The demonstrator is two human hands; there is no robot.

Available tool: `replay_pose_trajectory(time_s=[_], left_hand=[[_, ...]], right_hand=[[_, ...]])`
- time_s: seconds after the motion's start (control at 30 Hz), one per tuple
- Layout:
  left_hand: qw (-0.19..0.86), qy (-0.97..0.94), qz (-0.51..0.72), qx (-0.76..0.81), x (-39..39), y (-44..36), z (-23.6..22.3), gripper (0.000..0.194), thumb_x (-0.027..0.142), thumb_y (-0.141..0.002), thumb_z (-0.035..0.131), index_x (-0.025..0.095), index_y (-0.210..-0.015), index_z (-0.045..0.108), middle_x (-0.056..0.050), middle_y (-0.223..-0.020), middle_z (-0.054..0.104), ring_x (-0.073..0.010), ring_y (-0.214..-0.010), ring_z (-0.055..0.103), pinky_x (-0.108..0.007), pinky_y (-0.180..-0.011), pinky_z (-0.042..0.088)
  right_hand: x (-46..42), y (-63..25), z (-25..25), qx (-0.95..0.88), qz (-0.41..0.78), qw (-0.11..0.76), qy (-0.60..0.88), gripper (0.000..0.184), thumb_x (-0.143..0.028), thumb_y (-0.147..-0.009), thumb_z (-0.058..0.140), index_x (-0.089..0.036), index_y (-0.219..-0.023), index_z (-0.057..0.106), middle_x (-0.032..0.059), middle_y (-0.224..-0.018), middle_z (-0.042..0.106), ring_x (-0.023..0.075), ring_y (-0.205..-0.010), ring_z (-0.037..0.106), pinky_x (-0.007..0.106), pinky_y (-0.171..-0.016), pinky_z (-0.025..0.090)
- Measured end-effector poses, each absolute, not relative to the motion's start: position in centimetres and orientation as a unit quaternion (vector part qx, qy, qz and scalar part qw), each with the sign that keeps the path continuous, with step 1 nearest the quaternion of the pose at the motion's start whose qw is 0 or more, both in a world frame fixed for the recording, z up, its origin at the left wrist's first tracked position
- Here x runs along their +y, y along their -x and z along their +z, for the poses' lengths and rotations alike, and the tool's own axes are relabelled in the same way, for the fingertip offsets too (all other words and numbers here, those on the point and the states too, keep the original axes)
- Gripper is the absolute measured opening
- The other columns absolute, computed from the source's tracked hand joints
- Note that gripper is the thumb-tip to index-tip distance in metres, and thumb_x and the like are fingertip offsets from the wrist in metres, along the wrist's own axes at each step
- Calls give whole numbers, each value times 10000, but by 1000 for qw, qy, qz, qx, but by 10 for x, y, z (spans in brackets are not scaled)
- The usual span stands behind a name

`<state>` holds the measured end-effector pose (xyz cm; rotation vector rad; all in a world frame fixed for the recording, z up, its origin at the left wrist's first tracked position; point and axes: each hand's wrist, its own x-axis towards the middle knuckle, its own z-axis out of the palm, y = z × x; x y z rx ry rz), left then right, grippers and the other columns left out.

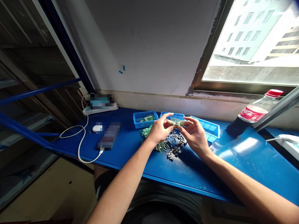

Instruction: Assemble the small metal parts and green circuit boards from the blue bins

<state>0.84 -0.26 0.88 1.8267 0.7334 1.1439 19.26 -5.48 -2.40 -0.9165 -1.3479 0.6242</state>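
Note:
Between my left hand [161,128] and my right hand [195,133] is a small clear greenish plastic bag [177,121], pinched at both sides by fingers and thumbs. Something small and pale sits at its lower edge, too small to name. Below the hands, on the blue table, lie a loose pile of metal screws [171,137], a cluster of silver metal pieces [181,140] and some dark metal pieces [173,152]. Under my left wrist is a heap of green-tinted plastic bags [146,132], partly hidden by the arm.
Three blue trays stand behind: the left tray [145,126] holds bagged parts, the middle tray [165,114] is partly hidden, the right tray [211,126] is beyond my right hand. A cola bottle [253,113] stands right. A phone [108,137], white cable [80,149] and power strip [100,109] lie left.

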Motion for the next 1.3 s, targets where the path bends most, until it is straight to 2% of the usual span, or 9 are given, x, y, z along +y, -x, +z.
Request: replay_pose_trajectory(time_s=[0.13,0.27,0.4,0.53,0.67,0.8,1.0,1.17,1.3], left_hand=[[419,-734,449,290,-4,-8,10,434,198,-913,805,191,-1309,630,-78,-1020,797,-209,-964,804,-354,-893,669],[379,-752,448,301,-5,-8,11,451,197,-924,787,193,-1340,613,-76,-1033,789,-194,-940,791,-333,-854,669],[248,-798,465,292,-7,-7,12,537,195,-908,795,211,-1412,608,-138,-1359,685,-235,-1154,726,-360,-892,667],[138,-862,430,229,-7,-4,14,424,218,-894,825,248,-1302,714,-103,-1493,613,-293,-1405,580,-509,-1171,546],[121,-878,410,216,-4,-3,11,431,161,-907,788,254,-1324,724,-91,-1509,621,-293,-1412,578,-526,-1169,550],[138,-876,409,214,0,-4,5,461,129,-922,757,222,-1370,707,-97,-1389,710,-260,-1319,655,-483,-1153,565],[177,-831,455,265,-2,-5,10,225,218,-1042,620,206,-1194,785,-96,-1217,785,-238,-1175,735,-431,-1065,609],[211,-798,476,303,-7,-6,17,180,256,-1035,641,176,-1091,793,-94,-1093,807,-226,-1024,760,-363,-891,637],[272,-792,456,300,-10,-7,19,181,251,-1019,653,193,-1137,777,-74,-1111,818,-215,-1002,775,-340,-861,643]], right_hand=[[-57,-192,-20,-582,308,628,414,403,-494,-907,828,-276,-1219,697,70,-1153,793,265,-1069,773,522,-1032,634],[-59,-193,-13,-551,332,641,417,371,-476,-854,885,-263,-1126,750,63,-1110,816,269,-1049,787,517,-1049,627],[-57,-196,-12,-516,351,645,441,416,-466,-814,921,-252,-1123,742,68,-1067,826,270,-981,799,495,-972,655],[-57,-200,-14,-489,382,638,456,492,-470,-809,922,-253,-1193,704,78,-1040,839,285,-921,813,509,-910,672],[-58,-201,-13,-496,381,622,471,702,-508,-822,902,-274,-1421,620,86,-1080,838,300,-942,816,543,-942,663],[-59,-201,-14,-519,357,615,473,923,-570,-922,790,-306,-1678,332,61,-1031,828,308,-943,815,568,-940,663],[-61,-197,-14,-571,339,603,442,649,-542,-1058,586,-329,-1639,390,81,-1064,804,290,-995,791,513,-888,665],[-60,-197,-14,-587,280,593,475,547,-537,-974,724,-310,-1459,613,69,-1090,736,218,-871,704,386,-740,645],[-58,-201,-16,-608,238,578,489,498,-548,-941,760,-326,-1382,695,72,-1165,695,230,-981,681,363,-760,626]])
